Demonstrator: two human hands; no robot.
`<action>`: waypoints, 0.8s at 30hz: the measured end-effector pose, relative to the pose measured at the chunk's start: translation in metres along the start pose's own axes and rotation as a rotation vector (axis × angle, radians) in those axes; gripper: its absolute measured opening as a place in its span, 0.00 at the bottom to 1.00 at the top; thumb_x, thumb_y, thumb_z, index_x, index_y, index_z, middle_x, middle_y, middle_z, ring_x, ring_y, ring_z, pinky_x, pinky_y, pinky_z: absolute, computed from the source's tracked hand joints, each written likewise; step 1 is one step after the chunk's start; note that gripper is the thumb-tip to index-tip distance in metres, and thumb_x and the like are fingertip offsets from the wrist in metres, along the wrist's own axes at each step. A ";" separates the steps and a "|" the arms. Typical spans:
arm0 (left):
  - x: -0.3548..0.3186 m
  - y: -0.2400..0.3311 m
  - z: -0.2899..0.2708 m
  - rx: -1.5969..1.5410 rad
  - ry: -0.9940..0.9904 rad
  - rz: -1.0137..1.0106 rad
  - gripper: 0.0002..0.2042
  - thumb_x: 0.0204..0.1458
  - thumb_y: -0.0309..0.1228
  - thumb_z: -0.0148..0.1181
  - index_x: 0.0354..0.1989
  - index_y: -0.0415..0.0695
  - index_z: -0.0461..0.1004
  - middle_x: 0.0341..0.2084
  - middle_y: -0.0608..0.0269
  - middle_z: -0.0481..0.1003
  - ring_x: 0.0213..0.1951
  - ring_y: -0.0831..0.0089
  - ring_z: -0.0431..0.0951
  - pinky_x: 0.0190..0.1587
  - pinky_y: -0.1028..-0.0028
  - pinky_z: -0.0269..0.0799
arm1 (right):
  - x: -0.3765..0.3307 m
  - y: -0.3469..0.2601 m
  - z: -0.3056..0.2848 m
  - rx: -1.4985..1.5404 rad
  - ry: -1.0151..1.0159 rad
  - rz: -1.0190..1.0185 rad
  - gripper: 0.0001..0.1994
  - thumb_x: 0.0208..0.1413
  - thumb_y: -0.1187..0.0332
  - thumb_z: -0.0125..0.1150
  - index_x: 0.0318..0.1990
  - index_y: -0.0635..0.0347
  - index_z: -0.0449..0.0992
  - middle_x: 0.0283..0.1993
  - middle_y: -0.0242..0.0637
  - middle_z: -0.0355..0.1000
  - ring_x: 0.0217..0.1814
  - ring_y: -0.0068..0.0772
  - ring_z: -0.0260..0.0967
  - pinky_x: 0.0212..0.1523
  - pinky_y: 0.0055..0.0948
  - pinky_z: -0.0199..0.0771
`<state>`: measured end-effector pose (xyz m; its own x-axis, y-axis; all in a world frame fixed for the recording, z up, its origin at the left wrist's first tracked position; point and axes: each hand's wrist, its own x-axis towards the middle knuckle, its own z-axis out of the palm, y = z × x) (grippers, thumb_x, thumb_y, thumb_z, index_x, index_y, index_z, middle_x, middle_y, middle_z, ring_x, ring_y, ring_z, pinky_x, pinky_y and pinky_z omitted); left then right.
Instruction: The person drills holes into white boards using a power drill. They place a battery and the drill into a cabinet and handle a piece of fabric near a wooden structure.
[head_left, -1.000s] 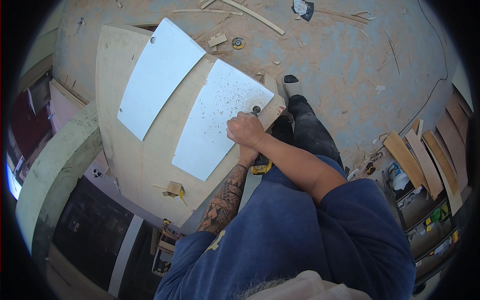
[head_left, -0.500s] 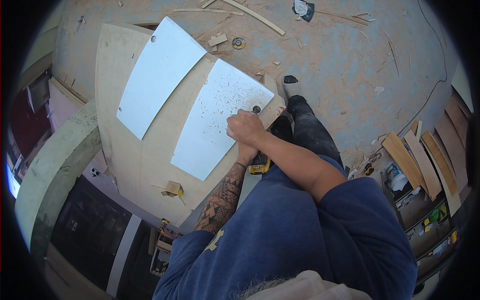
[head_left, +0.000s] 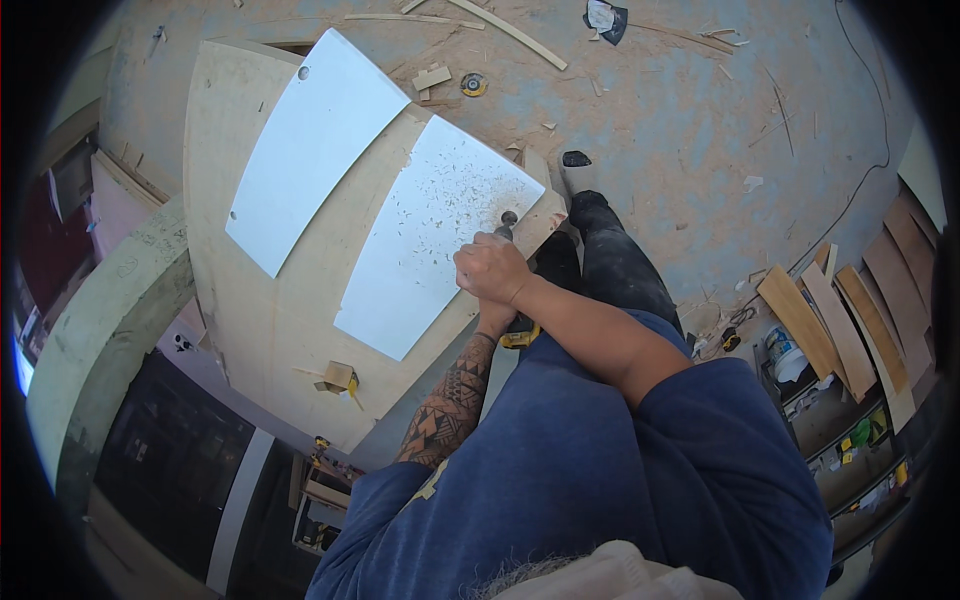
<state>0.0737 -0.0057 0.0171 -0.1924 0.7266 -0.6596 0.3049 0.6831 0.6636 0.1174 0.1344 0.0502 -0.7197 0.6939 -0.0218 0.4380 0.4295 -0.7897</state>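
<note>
Head view: looked down on a broad, pale wooden worktop (head_left: 290, 320), spreading left of and ahead of both hands. Showed on it, reaching from beneath the right hand out to the left and ahead, a speckled white panel (head_left: 400, 270), slanting lengthwise from lower left of that hand to beyond it at upper right, narrower at the lower end. Showed also, well left of the hand and apart from the first, a second white panel (head_left: 315, 150), slanted much the same way.

Found a drill (head_left: 520, 335) mostly hidden beneath the hands, visible chiefly as a yellow base just right of and below the left hand (head_left: 495, 315). Saw the right hand (head_left: 490, 268) clamped over the drill's forward part with curled fingers, and the left hand apparently wrapped around the handle, partly covered by the right. Could not see the left fingers.

Noted a small box (head_left: 338, 377) well left of and below the left hand. Placed the dark, round bit (head_left: 509, 218) just ahead and slightly right of the right hand, the nearer one, over the panel's right edge region. Could not tell its depth. Picked out loose chips (head_left: 430, 185) ahead and left of the right hand.
</note>
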 end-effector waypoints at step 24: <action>0.008 0.011 -0.007 -0.031 -0.076 -0.106 0.24 0.58 0.40 0.67 0.60 0.41 0.74 0.59 0.49 0.76 0.62 0.55 0.74 0.64 0.59 0.68 | 0.009 0.002 -0.003 0.002 0.035 0.054 0.06 0.47 0.67 0.63 0.21 0.54 0.76 0.24 0.35 0.76 0.34 0.40 0.76 0.35 0.41 0.80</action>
<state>0.0686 0.0078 0.0218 -0.1507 0.6431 -0.7508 0.2577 0.7588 0.5982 0.1138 0.1430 0.0498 -0.6758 0.7359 -0.0426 0.4745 0.3901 -0.7891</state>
